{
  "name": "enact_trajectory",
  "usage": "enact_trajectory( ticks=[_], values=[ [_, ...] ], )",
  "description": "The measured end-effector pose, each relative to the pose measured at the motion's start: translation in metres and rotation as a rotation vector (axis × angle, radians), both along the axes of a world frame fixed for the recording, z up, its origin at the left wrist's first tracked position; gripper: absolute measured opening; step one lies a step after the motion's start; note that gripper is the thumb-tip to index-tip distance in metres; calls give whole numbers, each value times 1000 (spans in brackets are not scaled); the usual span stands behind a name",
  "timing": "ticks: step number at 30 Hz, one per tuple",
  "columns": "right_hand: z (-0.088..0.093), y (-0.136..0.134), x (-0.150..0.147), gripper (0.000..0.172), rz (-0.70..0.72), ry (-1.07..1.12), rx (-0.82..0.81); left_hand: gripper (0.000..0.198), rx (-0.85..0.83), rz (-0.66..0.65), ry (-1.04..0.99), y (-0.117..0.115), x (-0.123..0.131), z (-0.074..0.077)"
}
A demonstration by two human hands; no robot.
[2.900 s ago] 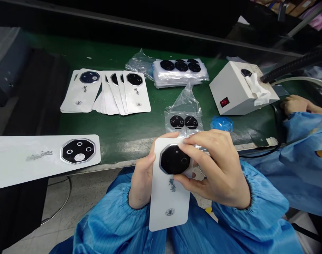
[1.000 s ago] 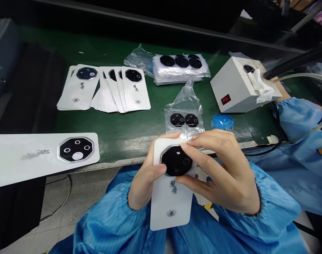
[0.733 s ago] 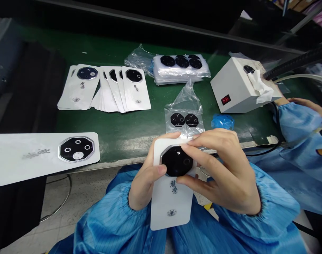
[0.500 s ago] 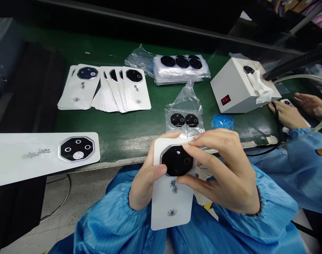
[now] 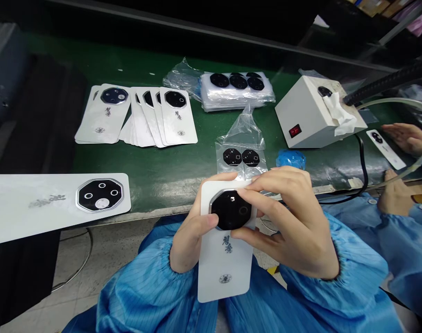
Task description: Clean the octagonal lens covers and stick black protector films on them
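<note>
A white phone back cover [image 5: 228, 263] with dark lettering and a round emblem is held up over my lap. My left hand [image 5: 188, 238] is closed round its left side, the thumb pressing by the edge of a black camera lens plate [image 5: 229, 213]. That plate sits at the silver-rimmed octagonal frame near the cover's top; whether it lies fully flush I cannot tell. My right hand [image 5: 299, 226] pinches the plate's right side between thumb and index finger. Just beyond, two black lens plates [image 5: 241, 157] lie on a clear plastic sheet.
Several white covers [image 5: 141, 115] are fanned on the green bench [image 5: 155, 171]. Bagged lens plates [image 5: 236, 90] lie behind. A white box with a red switch [image 5: 314, 113] stands right, near blue crumpled plastic [image 5: 290, 159]. Another long cover [image 5: 58, 203] juts in left. A co-worker's hands [image 5: 405, 138] are at right.
My hands and the cover have hardly moved. At the right, one of the co-worker's hands has drawn back toward their body, leaving a white cover lying on the bench.
</note>
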State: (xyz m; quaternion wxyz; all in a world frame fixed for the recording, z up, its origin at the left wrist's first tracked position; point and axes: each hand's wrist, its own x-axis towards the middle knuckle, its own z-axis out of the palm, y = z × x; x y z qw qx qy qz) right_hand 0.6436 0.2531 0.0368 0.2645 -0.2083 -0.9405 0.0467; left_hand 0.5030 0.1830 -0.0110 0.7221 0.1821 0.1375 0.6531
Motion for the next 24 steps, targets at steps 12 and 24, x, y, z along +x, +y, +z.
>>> enact_trajectory(
  ticks=[12,24],
  values=[
    [-3,1,-2,29,8,48,-16,40,-89,2,70,0,-2,2],
    [-5,0,0,36,37,69,-38,39,-79,26,128,-3,-2,2]
  ],
)
